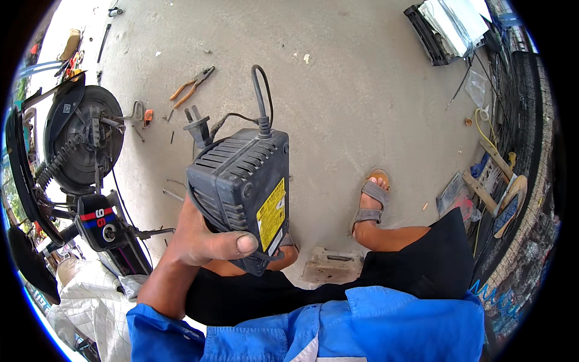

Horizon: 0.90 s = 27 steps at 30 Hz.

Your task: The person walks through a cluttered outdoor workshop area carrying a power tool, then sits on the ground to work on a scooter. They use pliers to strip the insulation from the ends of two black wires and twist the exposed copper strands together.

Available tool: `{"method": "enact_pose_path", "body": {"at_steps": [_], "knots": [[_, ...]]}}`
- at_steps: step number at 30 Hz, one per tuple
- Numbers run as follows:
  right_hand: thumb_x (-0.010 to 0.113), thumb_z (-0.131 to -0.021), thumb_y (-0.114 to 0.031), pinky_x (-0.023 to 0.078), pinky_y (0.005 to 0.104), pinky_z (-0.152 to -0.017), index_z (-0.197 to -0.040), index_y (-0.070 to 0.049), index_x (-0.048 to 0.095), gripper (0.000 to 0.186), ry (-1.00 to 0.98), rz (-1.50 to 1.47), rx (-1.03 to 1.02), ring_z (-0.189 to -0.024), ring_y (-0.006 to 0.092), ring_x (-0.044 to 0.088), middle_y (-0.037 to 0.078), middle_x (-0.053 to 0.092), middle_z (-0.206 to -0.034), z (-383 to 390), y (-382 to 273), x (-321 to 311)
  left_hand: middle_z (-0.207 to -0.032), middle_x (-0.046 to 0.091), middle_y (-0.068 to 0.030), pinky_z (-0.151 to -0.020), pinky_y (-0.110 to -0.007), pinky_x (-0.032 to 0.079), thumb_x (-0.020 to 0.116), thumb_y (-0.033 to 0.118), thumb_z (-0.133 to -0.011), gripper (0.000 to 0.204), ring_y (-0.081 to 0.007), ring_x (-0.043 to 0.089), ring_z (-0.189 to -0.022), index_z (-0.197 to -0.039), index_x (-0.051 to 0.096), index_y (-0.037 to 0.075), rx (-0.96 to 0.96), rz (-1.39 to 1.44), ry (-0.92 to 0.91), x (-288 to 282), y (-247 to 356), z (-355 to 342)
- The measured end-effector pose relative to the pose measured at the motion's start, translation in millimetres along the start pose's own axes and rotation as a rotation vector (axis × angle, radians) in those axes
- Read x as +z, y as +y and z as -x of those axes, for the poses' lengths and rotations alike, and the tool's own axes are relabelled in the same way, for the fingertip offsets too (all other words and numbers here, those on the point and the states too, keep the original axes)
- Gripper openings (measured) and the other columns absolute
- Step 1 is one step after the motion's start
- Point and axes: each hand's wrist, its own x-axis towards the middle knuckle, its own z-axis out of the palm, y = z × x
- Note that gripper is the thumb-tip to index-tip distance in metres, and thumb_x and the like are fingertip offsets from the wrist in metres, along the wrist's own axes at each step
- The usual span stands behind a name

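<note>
My left hand [208, 240] is closed round the lower end of a black battery charger [232, 163], its thumb pressed against the side below a yellow label. The charger is a ribbed box, tilted and held up above the floor in front of my lap. From its far end a black cable [267, 90] rises in a loop and comes back toward the box. A two-pin plug [196, 124] sticks out beside the charger's far left corner. The fingers under the charger are hidden. My right hand is not in view.
At the left is a scooter's black wheel [87, 140]. Orange-handled pliers [193, 85] lie on the concrete floor ahead. A black crate [431, 39] of papers lies far right, with cables, wooden pieces [480, 192] and a large tyre [537, 145] along the right side.
</note>
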Motion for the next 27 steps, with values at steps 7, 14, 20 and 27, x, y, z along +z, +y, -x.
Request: {"method": "enact_pose_path", "body": {"at_steps": [7,14,20,27], "knots": [[0.068,-0.089,-0.026,0.049,0.0352,-0.061,-0.097,0.003,0.066,0.03,0.024,0.091,-0.119,-0.066,0.0169,0.058,0.004,0.059,-0.072,-19.5,-23.1,-1.9,-0.124,0.057,-0.0189,-0.099,-0.041,0.046,0.086,0.039,-0.06,0.102,-0.0288,0.055,-0.117,-0.14,0.041,-0.006,0.184,-0.165,-0.075,-26.8,-12.8,3.3],[0.069,-0.088,-0.029,0.049,0.0351,-0.062,-0.099,0.003,0.066,0.034,0.05,0.265,-0.304,-0.067,0.0164,0.058,0.003,0.058,-0.071,-39.4,-80.9,-15.5,-0.119,0.058,-0.0182,-0.095,-0.039,0.048,0.083,0.036,-0.064,0.092,-0.0275,0.058,-0.11,-0.137,0.044,-0.005,0.259,-0.142,-0.043,-25.9,-3.0,30.9],[0.07,-0.088,-0.031,0.049,0.035,-0.063,-0.101,0.004,0.066,0.037,0.099,0.571,-0.678,-0.068,0.0159,0.058,0.002,0.057,-0.071,16.6,-244.3,-22.7,-0.11,0.06,-0.0143,-0.088,-0.036,0.051,0.08,0.03,-0.071,0.076,-0.0217,0.061,-0.101,-0.13,0.047,-0.003,0.447,-0.098,0.001,-17.5,-4.4,45.7],[0.067,-0.089,-0.047,0.049,0.0294,-0.065,-0.117,0.002,0.065,0.057,-0.193,0.866,-1.17,-0.075,0.0169,0.059,0.01,0.064,-0.085,209.0,-379.4,42.3,-0.11,0.061,-0.0117,-0.084,-0.035,0.054,0.08,0.025,-0.074,0.067,-0.0191,0.063,-0.096,-0.128,0.049,-0.001,0.545,-0.042,0.066,-4.0,-9.7,53.3]]}}
